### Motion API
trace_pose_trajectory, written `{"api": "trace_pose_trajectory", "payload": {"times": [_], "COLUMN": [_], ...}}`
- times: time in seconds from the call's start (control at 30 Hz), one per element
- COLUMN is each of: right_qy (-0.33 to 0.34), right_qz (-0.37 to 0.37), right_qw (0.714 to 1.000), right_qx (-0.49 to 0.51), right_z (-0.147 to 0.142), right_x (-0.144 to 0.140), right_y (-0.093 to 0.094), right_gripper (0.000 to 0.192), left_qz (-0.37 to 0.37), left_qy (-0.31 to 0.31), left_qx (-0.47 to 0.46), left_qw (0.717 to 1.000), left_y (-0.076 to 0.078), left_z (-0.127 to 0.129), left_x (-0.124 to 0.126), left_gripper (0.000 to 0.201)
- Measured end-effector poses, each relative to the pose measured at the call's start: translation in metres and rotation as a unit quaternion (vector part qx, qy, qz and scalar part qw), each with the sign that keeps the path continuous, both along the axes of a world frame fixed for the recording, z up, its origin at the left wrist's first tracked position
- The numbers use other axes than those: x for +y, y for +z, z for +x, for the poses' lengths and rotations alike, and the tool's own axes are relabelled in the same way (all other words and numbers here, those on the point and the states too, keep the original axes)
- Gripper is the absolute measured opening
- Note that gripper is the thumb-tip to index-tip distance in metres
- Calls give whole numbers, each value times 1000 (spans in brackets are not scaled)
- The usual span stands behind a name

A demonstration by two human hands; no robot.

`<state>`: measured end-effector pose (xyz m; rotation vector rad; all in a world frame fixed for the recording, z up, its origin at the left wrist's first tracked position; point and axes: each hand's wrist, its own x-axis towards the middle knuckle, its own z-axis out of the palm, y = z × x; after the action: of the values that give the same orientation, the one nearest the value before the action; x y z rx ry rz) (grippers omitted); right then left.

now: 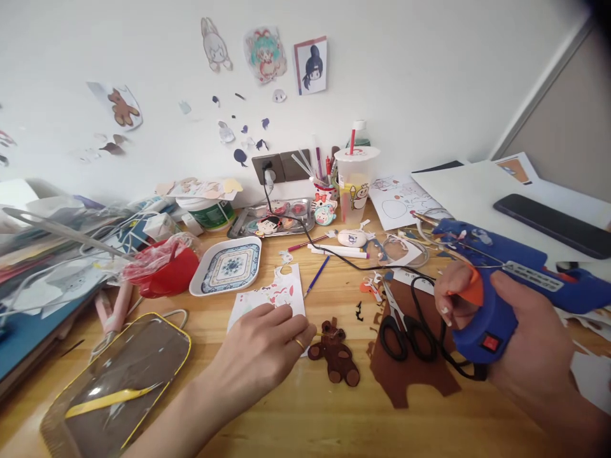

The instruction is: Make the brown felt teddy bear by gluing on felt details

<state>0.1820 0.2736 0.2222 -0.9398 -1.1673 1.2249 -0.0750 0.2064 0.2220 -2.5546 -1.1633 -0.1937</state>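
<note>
A blue hot glue gun (487, 312) is gripped in my right hand (529, 324), fingers around its handle and orange trigger, nozzle pointing up and left. My left hand (267, 340), with a ring on one finger, is closed just left of a small brown bear cutout (337, 359). A thin yellowish tip shows between its fingertips and the bear's head; what it belongs to is hidden. The bear lies flat on the wooden table, with lighter brown paw patches. Under the left hand is a white sheet (291, 289) with red marks.
Black-handled scissors (401, 331) rest on a brown sheet (405, 388) right of the bear. The glue gun's black cord (356, 264) crosses to a wall socket (270, 172). A patterned tray (195, 283), a red container (165, 273) and a drink cup (356, 184) stand around.
</note>
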Motion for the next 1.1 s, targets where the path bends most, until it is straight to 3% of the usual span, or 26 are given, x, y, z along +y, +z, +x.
{"api": "trace_pose_trajectory", "payload": {"times": [0.13, 0.6, 1.1], "right_qy": [14, 17, 19], "right_qz": [-23, -38, -35], "right_qw": [998, 998, 998], "right_qx": [50, 51, 50], "right_z": [0, 1, 1], "right_x": [1, 3, 3], "right_y": [-1, -4, -3], "right_gripper": [20, 22, 21], "left_qz": [-11, -34, -41], "left_qy": [-17, -29, -15], "left_qx": [5, -1, -14], "left_qw": [1000, 999, 999], "left_y": [1, 3, -8], "left_z": [5, 7, 0], "left_x": [4, 9, 14], "left_gripper": [24, 28, 32]}}
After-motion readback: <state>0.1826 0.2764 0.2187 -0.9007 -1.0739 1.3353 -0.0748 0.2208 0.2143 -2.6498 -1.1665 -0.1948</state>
